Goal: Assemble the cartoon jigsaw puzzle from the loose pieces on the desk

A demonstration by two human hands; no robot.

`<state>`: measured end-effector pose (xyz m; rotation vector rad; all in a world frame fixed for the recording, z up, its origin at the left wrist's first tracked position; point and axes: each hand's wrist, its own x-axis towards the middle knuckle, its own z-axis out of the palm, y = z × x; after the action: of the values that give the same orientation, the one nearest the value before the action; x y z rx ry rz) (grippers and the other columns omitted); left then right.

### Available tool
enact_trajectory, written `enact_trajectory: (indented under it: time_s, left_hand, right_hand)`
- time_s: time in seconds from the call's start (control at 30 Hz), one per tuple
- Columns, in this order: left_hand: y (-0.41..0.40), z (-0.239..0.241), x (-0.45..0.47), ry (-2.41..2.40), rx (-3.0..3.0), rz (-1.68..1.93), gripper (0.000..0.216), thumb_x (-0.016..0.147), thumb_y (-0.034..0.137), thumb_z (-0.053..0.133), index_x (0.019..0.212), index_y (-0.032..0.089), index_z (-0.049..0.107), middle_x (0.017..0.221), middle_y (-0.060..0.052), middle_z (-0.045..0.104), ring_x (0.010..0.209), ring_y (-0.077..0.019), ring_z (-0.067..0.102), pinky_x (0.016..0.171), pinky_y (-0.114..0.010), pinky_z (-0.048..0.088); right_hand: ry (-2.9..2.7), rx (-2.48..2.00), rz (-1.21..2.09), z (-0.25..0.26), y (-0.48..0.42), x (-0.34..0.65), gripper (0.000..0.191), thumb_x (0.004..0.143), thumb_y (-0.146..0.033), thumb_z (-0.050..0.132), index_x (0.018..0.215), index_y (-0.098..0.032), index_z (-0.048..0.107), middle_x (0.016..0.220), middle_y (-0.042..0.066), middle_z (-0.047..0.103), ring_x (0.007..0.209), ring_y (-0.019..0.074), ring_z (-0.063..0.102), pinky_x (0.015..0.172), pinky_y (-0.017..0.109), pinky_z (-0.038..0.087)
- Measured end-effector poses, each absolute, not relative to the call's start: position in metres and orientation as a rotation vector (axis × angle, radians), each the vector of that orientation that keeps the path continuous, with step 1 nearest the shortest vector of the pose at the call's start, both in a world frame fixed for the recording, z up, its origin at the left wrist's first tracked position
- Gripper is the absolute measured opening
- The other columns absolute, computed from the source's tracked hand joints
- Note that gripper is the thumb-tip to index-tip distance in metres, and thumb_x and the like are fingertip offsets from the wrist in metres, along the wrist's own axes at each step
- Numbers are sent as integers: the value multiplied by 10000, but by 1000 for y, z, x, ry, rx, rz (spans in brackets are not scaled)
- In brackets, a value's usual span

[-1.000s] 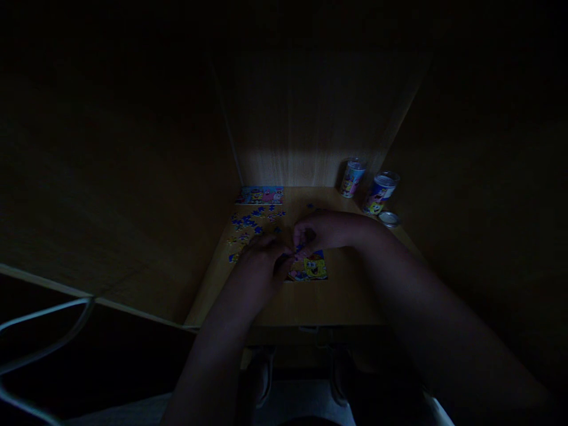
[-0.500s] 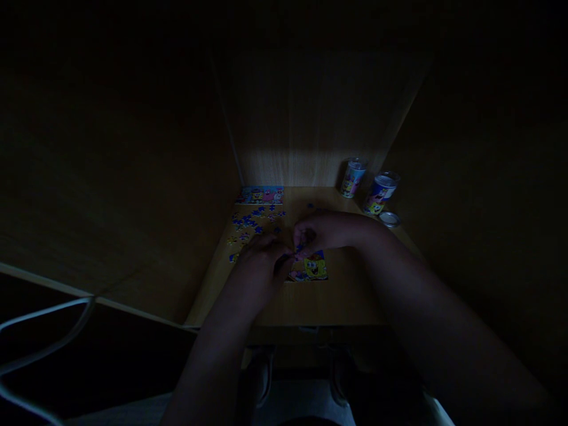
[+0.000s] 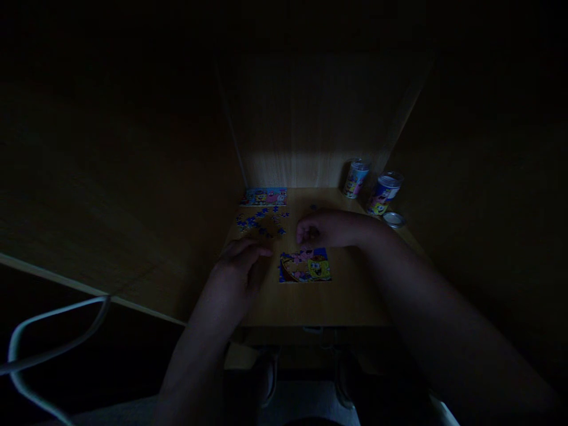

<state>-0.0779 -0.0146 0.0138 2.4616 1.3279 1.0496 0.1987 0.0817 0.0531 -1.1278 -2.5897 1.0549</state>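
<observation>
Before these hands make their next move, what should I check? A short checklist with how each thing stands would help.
1. Left hand off the joined puzzle: ok, it is to the puzzle's left.
2. Right hand empty: cannot tell; it is curled and dimly lit.
3. All loose pieces in view: cannot tell; the hands may hide some.
4. Far can and near can upright: ok.
5. Lid away from the puzzle: ok, it lies beside the near can.
6. Good light: not ok, the scene is very dark.

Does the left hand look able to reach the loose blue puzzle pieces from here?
Likely yes: the left hand sits just on the near side of the loose blue puzzle pieces, and nothing visible stands between them.
</observation>
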Motion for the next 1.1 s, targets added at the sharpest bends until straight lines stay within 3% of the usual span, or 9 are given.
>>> enact_trajectory:
  time_s: [0.1,0.3,0.57,1.1]
  left_hand:
    - [-18,11,-74,1248,2502,1032,282,991,72,540,1045,236,763,1099,-51,770,1044,-247,707,953,-435,584]
    - [-19,11,-64,1106,2618,863,312,996,110,603,1224,252,762,1201,-40,795,1133,-271,698,1029,-495,570]
    - [-21,13,-62,1118,2616,756,237,1054,196,612,1220,255,771,1211,-39,802,1135,-273,705,1037,-518,561]
    - [-23,14,-62,1072,2629,801,207,1086,186,578,1188,249,746,1197,-31,786,1122,-254,686,1014,-479,546]
  right_hand:
    - [-2601,-1134,1068,52,82,198,89,924,-236,767,1008,-206,759,994,30,804,887,177,720,777,277,521]
    - [-2597,-1167,1124,51,83,199,146,902,-264,806,1020,-198,750,974,24,796,875,173,714,757,268,512]
    - [-2628,-1222,1129,52,82,202,329,825,-385,909,1066,-210,771,996,18,796,882,183,717,734,276,498]
    - [-2661,-1239,1128,48,81,199,326,791,-306,927,1060,-209,770,1004,17,784,867,172,698,742,275,491]
